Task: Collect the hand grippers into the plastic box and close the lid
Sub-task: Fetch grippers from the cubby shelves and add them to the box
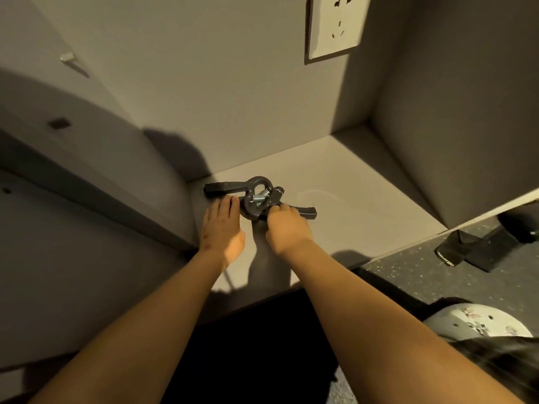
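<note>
Hand grippers (pixel 256 198): black, heaped together on the pale shelf (pixel 344 196), directly under and just beyond the fingertips of both hands; how many lie in the heap cannot be told.
Heap details: a ring-shaped head at the top, a silver coil spring (pixel 260 196) in the middle, one handle pointing away past the left fingers, another handle poking out past the right fingers.
Left hand (pixel 222 228): palm down, fingers stretched out and lying side by side, tips touching the near edge of the heap below the long handle; not wrapped around anything.
Right hand (pixel 284 228): fingers curled down onto the middle of the heap, beside the spring; they seem to pinch a black part, but whether the hold is firm cannot be told.
Between the hands: a narrow strip of bare shelf with their shadow on it.
Plastic box: not in view.
Wall socket (pixel 335 24): white, on the back wall, far beyond the fingertips.
Dark floor (pixel 408 272): to the right of the right forearm, with black objects (pixel 478 247) lying on it.
</note>
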